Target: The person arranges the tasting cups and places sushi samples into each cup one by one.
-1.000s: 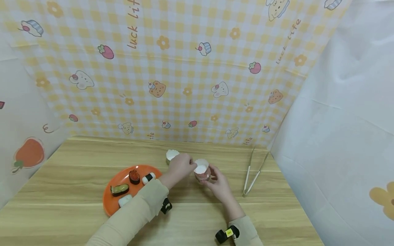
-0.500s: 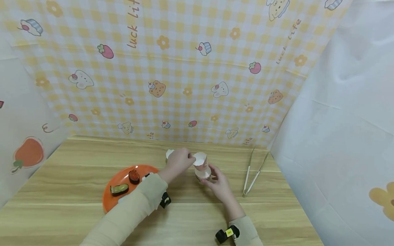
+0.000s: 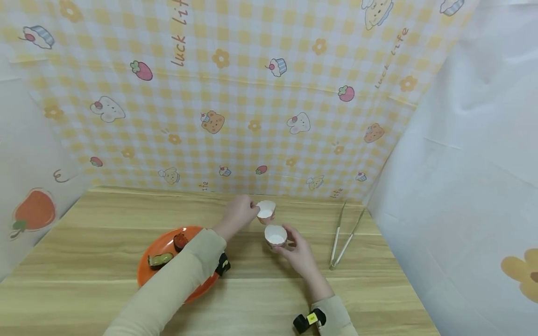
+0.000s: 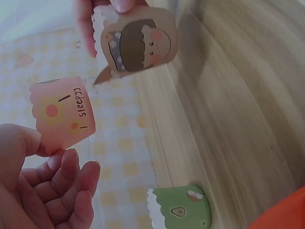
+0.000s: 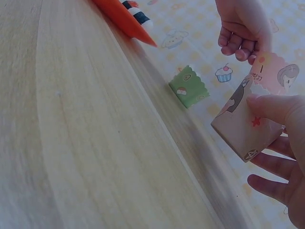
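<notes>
My left hand (image 3: 238,215) pinches the scalloped rim of a pink paper baking cup (image 4: 64,112) between thumb and fingers, holding it in the air. A beige paper baking cup (image 4: 138,40) printed with a cartoon face is gripped by my right hand (image 3: 300,254), thumb on one side and fingers on the other. In the head view the pink cup is a little farther back and left of the beige one. A green baking cup (image 5: 188,88) with avocado prints stands on the table; the left hand hides it in the head view.
An orange plate (image 3: 145,273) with several sushi pieces lies at left, partly under my left sleeve (image 3: 176,275). Metal tongs (image 3: 336,252) lie spread at right on the wooden table (image 3: 269,303). A checkered cloth (image 3: 235,93) hangs behind.
The left hand has lifted the pink cup out of the beige one and carried it back and left. The right hand has stayed in place with the beige cup.
</notes>
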`<act>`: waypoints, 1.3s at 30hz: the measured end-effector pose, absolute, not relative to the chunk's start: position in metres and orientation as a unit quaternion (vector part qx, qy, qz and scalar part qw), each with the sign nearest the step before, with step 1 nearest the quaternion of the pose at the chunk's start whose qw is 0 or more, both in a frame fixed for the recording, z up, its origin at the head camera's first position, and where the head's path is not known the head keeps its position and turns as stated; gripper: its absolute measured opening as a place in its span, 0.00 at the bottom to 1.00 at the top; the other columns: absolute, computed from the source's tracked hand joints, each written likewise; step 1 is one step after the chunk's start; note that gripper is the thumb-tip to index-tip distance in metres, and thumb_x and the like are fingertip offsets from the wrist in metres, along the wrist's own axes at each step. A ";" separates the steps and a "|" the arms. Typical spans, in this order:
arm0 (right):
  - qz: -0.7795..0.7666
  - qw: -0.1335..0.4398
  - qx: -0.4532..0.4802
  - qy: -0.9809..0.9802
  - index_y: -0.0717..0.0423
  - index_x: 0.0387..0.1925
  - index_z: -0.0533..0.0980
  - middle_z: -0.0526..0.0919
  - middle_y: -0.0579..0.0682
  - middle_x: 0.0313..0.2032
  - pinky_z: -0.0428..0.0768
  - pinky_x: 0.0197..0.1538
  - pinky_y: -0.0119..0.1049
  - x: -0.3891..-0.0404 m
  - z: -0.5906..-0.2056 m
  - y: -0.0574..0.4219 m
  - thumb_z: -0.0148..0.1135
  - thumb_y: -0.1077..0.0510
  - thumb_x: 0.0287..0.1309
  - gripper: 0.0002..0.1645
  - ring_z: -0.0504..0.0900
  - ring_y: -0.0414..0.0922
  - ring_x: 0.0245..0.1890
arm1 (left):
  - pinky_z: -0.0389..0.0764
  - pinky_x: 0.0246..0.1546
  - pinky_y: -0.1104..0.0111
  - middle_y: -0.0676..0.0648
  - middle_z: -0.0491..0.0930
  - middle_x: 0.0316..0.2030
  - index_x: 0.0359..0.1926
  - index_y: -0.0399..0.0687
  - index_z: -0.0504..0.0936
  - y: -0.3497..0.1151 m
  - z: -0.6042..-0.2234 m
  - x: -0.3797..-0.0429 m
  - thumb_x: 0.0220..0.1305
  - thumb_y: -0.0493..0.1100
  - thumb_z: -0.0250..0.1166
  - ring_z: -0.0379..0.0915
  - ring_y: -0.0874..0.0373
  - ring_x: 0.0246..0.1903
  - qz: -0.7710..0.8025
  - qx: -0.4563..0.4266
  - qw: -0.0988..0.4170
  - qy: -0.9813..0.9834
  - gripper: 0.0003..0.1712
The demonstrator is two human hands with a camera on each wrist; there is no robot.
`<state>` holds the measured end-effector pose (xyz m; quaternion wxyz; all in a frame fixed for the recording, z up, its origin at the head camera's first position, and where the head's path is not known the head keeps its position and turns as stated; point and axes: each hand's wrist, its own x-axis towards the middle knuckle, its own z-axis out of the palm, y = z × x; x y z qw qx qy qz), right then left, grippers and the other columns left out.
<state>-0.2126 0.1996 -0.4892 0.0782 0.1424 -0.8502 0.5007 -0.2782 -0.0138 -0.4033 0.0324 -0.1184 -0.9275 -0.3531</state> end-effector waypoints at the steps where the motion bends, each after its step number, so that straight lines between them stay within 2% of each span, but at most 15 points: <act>1: 0.501 0.082 0.148 -0.849 0.59 0.65 0.66 0.78 0.55 0.53 0.75 0.51 0.51 -0.213 -0.490 0.200 0.73 0.53 0.50 0.42 0.76 0.51 0.52 | 0.50 0.10 0.73 0.55 0.57 0.08 0.09 0.50 0.59 -0.015 -0.404 -0.280 0.58 0.39 0.57 0.50 0.62 0.09 -0.357 -0.117 0.029 -0.926 0.23; 14: 0.500 0.078 0.156 -0.848 0.59 0.65 0.66 0.78 0.56 0.54 0.76 0.51 0.53 -0.213 -0.493 0.199 0.73 0.53 0.49 0.43 0.76 0.52 0.52 | 0.49 0.10 0.73 0.54 0.57 0.08 0.10 0.50 0.60 -0.020 -0.409 -0.296 0.57 0.40 0.57 0.51 0.62 0.10 -0.331 -0.087 0.023 -0.939 0.22; 21: 0.509 0.072 0.155 -0.844 0.59 0.64 0.66 0.77 0.55 0.54 0.74 0.53 0.53 -0.211 -0.491 0.198 0.73 0.54 0.49 0.42 0.75 0.52 0.53 | 0.49 0.11 0.74 0.55 0.57 0.08 0.08 0.51 0.60 -0.020 -0.411 -0.297 0.58 0.41 0.56 0.51 0.62 0.10 -0.319 -0.063 -0.006 -0.946 0.24; 32: 0.506 0.075 0.157 -0.845 0.58 0.64 0.66 0.78 0.55 0.53 0.75 0.52 0.51 -0.212 -0.491 0.197 0.74 0.54 0.49 0.42 0.75 0.51 0.53 | 0.55 0.12 0.72 0.54 0.60 0.09 0.10 0.50 0.63 -0.016 -0.418 -0.301 0.60 0.44 0.58 0.55 0.60 0.12 -0.297 -0.036 -0.005 -0.954 0.23; 39: 0.511 0.061 0.163 -0.842 0.70 0.63 0.63 0.75 0.66 0.54 0.72 0.53 0.59 -0.192 -0.456 0.188 0.70 0.65 0.52 0.39 0.73 0.61 0.54 | 0.62 0.14 0.68 0.53 0.63 0.10 0.11 0.49 0.65 -0.013 -0.423 -0.300 0.61 0.45 0.59 0.63 0.58 0.14 -0.274 -0.021 -0.007 -0.961 0.23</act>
